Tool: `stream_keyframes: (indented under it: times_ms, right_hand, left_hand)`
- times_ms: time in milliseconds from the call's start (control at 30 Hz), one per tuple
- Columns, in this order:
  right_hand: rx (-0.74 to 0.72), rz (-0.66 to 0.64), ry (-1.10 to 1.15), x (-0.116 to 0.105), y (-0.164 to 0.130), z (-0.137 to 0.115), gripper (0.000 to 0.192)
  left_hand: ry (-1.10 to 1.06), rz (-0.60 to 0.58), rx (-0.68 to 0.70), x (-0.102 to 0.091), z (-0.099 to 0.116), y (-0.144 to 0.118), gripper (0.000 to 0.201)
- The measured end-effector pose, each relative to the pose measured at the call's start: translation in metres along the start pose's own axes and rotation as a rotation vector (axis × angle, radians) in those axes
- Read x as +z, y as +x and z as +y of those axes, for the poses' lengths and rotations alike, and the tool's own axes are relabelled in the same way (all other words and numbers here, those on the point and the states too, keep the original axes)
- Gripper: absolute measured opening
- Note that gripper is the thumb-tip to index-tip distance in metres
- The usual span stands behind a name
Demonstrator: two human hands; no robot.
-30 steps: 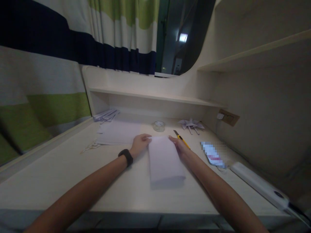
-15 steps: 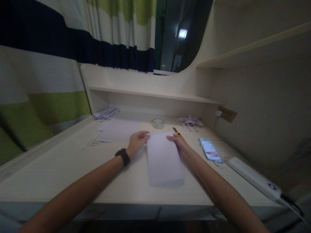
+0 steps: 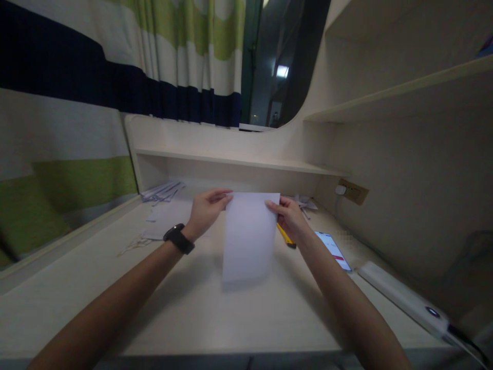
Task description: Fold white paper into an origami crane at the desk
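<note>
A white sheet of paper [image 3: 249, 239] hangs nearly upright over the desk, its top edge raised toward me. My left hand [image 3: 210, 208] pinches its upper left corner between thumb and fingers. At the upper right corner my right hand [image 3: 288, 215] grips it, thumb in front and fingers behind. Just below the right hand lies a yellow utility knife [image 3: 285, 236], partly covered by the hand. Behind the right hand, a folded paper shape [image 3: 306, 201] with pointed tips is partly hidden.
More white sheets [image 3: 175, 216] and a pile of folded paper strips [image 3: 164, 191] lie at the back left. A phone [image 3: 334, 252] with its screen lit rests at the right, beside a long white lamp-like bar [image 3: 400, 298] with a cable. A shelf [image 3: 239, 160] runs along the back.
Both hands have lifted the paper off the desk and tilted it up. It now covers the tape roll seen behind it before. The view has tipped slightly upward.
</note>
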State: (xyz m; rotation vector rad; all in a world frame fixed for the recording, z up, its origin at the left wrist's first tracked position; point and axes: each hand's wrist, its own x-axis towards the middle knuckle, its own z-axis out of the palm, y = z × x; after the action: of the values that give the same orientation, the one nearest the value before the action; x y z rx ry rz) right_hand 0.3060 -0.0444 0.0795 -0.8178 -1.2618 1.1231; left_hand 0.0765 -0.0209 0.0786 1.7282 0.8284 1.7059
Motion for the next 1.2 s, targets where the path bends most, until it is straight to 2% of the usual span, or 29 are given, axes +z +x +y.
stream_keyframes:
  times_ms: [67,167,333,467,600,833,1200]
  right_hand:
    - [-0.052,-0.050,-0.038,0.003,0.008,-0.020,0.038]
    - [-0.130,-0.044,-0.080,0.006,0.019,-0.044,0.034]
    - [-0.237,0.009,-0.092,0.007,0.026,-0.060,0.028]
    - [-0.232,0.001,-0.134,0.004,0.027,-0.059,0.025]
    - [-0.190,0.052,-0.186,0.001,0.030,-0.052,0.029]
    - [-0.121,0.045,-0.188,-0.006,0.036,-0.040,0.029]
    - [-0.063,0.007,-0.142,-0.015,0.042,-0.028,0.032]
  left_hand:
    - [0.016,0.009,0.073,-0.001,0.016,0.016,0.027]
    - [0.057,0.022,0.186,-0.001,0.034,0.032,0.025]
    - [0.067,0.038,0.259,0.001,0.048,0.038,0.024]
    - [0.040,-0.017,0.224,-0.002,0.053,0.031,0.026]
    - [0.007,-0.060,0.120,-0.003,0.049,0.027,0.028]
    - [-0.043,-0.055,0.013,0.004,0.028,0.029,0.031]
    - [-0.051,-0.022,-0.016,0.008,0.022,0.028,0.030]
